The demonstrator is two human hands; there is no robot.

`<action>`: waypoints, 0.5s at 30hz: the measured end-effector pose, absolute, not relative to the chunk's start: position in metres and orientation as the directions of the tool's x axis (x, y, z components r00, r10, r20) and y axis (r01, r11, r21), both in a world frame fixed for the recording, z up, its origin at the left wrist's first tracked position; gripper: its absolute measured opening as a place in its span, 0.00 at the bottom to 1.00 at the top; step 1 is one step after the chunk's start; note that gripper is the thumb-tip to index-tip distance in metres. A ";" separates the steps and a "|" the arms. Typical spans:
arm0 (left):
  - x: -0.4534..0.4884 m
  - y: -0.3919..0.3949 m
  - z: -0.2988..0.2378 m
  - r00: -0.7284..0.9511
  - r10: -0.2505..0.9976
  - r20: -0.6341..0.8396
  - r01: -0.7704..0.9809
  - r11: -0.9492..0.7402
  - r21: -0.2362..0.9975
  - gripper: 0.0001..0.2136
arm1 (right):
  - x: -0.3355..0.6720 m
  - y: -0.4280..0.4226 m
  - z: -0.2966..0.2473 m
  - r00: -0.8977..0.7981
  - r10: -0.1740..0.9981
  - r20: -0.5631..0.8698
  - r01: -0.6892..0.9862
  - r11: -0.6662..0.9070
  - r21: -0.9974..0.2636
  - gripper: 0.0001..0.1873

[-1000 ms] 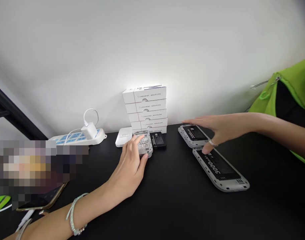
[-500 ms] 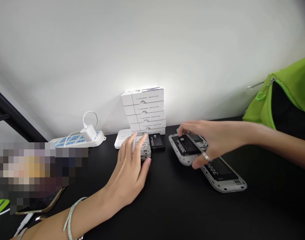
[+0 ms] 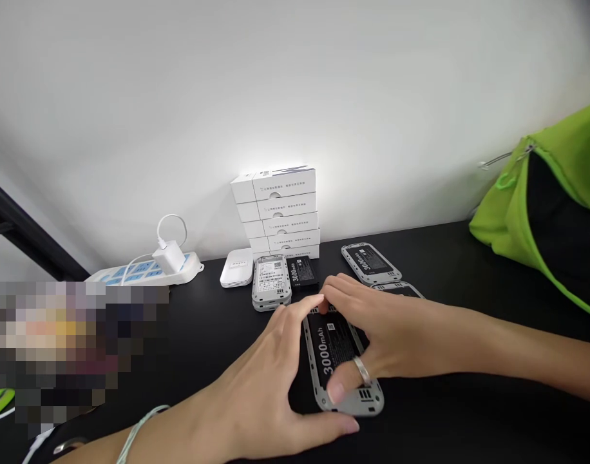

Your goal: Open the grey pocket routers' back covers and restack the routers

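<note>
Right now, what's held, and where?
The grey-framed device with a black 3000mAh battery: right hand spans it, fingers at its top end, thumb near the bottom; left hand curves around its left side.

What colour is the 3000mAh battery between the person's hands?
Black with white print: the 3000mAh battery sits in a grey frame. It shows best in the head view.

White "3000mAh" print stood on the black battery (image 3: 323,348) seated in the nearest open grey device (image 3: 353,403), and the same figure showed on the battery of the farther grey device (image 3: 371,260) and on the loose black battery (image 3: 302,270). The QR-code label on the stacked grey units (image 3: 270,280) and the lines printed on the white boxes (image 3: 275,212) were too small to read.
</note>
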State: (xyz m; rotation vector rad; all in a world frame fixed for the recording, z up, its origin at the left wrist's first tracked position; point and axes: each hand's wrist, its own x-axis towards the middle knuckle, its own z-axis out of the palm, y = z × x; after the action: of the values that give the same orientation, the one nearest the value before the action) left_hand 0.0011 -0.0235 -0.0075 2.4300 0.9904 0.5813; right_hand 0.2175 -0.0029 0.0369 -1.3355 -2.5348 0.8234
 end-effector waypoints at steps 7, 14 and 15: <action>-0.001 -0.018 -0.006 0.728 0.576 0.373 0.407 -0.800 0.441 0.50 | 0.212 -0.009 0.038 -0.516 0.856 0.031 0.652 0.417 -0.633 0.27; -0.010 0.012 -0.001 0.571 0.647 0.506 0.459 -0.762 0.457 0.45 | 0.211 0.006 0.062 -0.476 0.859 0.188 0.296 0.358 -0.886 0.19; -0.012 0.016 -0.001 0.530 0.681 0.506 0.497 -0.732 0.466 0.44 | 0.212 0.015 0.062 -0.406 0.883 0.236 0.237 0.351 -0.906 0.20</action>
State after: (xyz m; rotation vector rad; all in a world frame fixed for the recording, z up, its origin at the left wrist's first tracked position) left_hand -0.0117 0.0161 -0.0014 2.5065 0.9880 1.0010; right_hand 0.2124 0.0150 0.0622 -0.9822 -1.8494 1.0688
